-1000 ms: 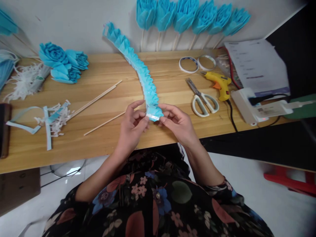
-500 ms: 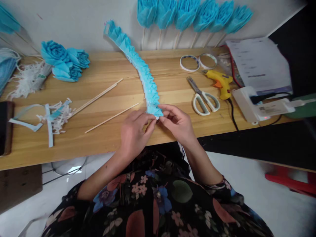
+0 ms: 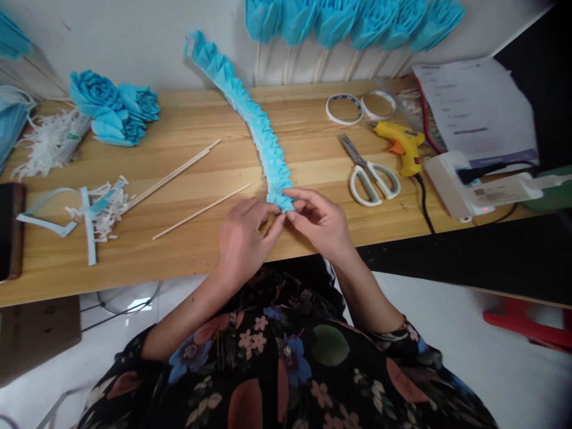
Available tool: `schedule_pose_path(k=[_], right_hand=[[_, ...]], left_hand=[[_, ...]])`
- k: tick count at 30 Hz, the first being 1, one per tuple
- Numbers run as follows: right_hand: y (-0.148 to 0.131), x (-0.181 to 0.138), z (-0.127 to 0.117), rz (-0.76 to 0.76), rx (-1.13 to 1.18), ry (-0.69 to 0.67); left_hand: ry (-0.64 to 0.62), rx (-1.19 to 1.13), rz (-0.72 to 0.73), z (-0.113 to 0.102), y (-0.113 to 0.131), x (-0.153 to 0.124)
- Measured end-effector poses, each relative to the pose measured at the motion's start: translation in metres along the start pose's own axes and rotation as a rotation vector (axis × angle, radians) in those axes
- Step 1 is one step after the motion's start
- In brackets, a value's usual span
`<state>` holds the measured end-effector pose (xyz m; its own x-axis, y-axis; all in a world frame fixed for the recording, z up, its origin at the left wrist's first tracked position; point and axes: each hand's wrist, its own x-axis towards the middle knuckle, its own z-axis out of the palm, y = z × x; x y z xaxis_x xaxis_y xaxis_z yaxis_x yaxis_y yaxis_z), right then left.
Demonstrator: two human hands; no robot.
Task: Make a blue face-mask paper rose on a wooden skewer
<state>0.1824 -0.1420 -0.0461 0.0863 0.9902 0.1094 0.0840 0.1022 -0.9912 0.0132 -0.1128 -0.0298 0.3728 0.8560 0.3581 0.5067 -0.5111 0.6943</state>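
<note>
A long pleated strip of blue crepe-like material (image 3: 254,116) curves from the wall down to the front of the table. My left hand (image 3: 248,232) pinches the near end of this strip from the left. On the other side, my right hand (image 3: 319,223) grips the same end between thumb and fingers. Both thumbs almost meet there, and the fingertips partly hide the end. A thin wooden stick (image 3: 201,211) lies just left of my left hand. Scissors (image 3: 369,173) with pale handles rest beyond my right hand.
A yellow glue gun (image 3: 404,143), tape rolls (image 3: 344,109) and a white power strip (image 3: 453,185) lie to the right. Several blue flowers on sticks (image 3: 337,21) lean along the wall. Leftward are loose blue flowers (image 3: 100,101), white scraps (image 3: 107,205) and a phone (image 3: 9,232).
Both hands keep their pinch on the strip's near end with barely any motion. The view has shifted slightly, so the background sits a little higher.
</note>
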Motion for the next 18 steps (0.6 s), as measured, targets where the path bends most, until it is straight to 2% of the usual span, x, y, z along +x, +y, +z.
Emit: schedule_pose_path(k=[13, 18], right_hand=[[-0.0011, -0.0006, -0.0003, -0.018, -0.033, -0.012], [-0.0016, -0.0001, -0.001, 0.01, 0.03, 0.014]], left_hand=[[-0.015, -0.056, -0.005, -0.0006, 0.003, 0.0023], [-0.034, -0.206, -0.06, -0.0025, 0.0005, 0.0031]])
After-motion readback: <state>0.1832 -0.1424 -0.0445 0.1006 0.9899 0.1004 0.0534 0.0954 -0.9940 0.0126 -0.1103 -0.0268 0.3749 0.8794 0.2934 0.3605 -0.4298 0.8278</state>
